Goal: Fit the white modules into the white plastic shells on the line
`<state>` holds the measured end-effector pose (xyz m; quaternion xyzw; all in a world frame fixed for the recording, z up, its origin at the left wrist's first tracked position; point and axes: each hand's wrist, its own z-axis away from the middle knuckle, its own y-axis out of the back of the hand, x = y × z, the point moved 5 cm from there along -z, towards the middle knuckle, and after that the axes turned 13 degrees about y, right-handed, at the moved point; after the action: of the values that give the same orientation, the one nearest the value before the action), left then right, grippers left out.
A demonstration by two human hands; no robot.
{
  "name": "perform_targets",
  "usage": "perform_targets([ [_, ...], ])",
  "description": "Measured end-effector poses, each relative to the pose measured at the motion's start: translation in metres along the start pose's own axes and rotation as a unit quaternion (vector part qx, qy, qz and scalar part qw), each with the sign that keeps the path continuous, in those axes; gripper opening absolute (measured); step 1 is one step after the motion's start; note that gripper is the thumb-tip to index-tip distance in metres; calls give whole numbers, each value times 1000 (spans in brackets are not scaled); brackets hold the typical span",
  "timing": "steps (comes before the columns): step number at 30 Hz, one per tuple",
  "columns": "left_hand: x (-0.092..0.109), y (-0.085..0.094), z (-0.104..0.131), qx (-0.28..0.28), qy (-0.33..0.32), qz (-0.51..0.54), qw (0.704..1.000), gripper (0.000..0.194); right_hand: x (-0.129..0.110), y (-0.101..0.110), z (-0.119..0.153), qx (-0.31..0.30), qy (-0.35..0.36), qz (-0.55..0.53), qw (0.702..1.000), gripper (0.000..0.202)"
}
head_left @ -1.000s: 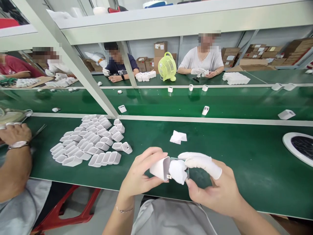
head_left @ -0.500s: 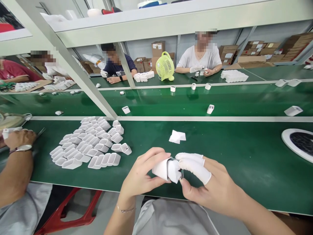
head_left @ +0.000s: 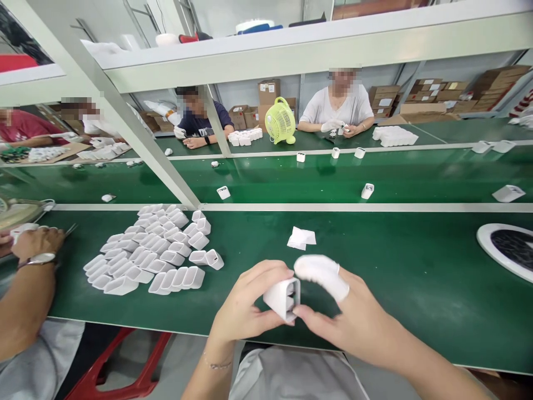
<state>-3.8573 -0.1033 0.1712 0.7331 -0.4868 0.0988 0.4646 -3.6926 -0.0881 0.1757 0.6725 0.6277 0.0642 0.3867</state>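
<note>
My left hand [head_left: 254, 300] is closed around a white plastic housing [head_left: 275, 297], a box-shaped shell held on its side with its open end to the right. Inside that opening a white insert [head_left: 290, 297] shows in part. My right hand [head_left: 339, 305] wears white finger cots [head_left: 320, 272] and pinches the rim at the open end, thumb below and covered fingertips above. Small white sheets [head_left: 302, 238] lie on the green bench beyond my hands.
Many similar white housings [head_left: 166, 244] stand grouped at left. A co-worker's forearm [head_left: 35, 283] rests beyond them. Ahead, a green conveyor belt [head_left: 266, 183] carries scattered housings. A round white-rimmed object [head_left: 485, 239] lies at right. A slanted metal post [head_left: 137, 139] crosses the left side.
The white insert, which stuck out of the housing between my hands, now sits inside it. My right hand has closed in on the opening. Pieces on the belt have shifted slightly right.
</note>
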Motion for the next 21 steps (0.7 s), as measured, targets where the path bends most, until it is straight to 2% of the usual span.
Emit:
perform_targets([
  [1, 0, -1, 0, 6, -15, -2, 1000, 51, 9, -8, 1, -16, -64, -104, 992, 51],
  [2, 0, -3, 1, 11, -29, -6, 999, 54, 15, -18, 3, -33, -115, -220, 968, 57],
  [3, -1, -5, 2, 12, -42, -7, 999, 57, 18, -29, 5, -44, -146, -338, 929, 60],
  [5, -8, -10, 3, 4, -45, 3, 999, 61, 19, -46, 6, -45, -157, -525, 836, 57],
  [6, -13, -13, 4, -2, -34, 15, 999, 61, 19, -52, 7, -36, -154, -570, 806, 57],
  [7, -19, -15, 5, -6, -16, 34, 999, 62, 22, -56, 8, -23, -156, -572, 805, 58],
  [8, -26, -17, 5, -7, 7, 59, 998, 61, 27, -57, 11, -12, -160, -531, 832, 58],
  [10, -40, -21, 8, -10, 63, 131, 989, 60, 36, -52, 16, 18, -150, -351, 924, 59],
  [11, -47, -23, 9, -14, 94, 174, 980, 61, 37, -45, 17, 43, -122, -233, 964, 61],
  [12, -52, -25, 11, -20, 125, 212, 969, 62, 36, -36, 18, 73, -76, -121, 987, 62],
  [14, -60, -29, 14, -35, 172, 265, 948, 63, 25, -25, 16, 112, 47, 36, 992, 56],
  [16, -62, -33, 16, -52, 187, 293, 936, 63, 14, -22, 13, 94, 146, 104, 979, 44],
  [18, -61, -34, 16, -66, 184, 309, 931, 63, 9, -25, 9, 56, 190, 119, 973, 37],
  [21, -59, -32, 15, -71, 187, 304, 932, 67, 8, -30, 5, 25, 205, 98, 973, 38],
])
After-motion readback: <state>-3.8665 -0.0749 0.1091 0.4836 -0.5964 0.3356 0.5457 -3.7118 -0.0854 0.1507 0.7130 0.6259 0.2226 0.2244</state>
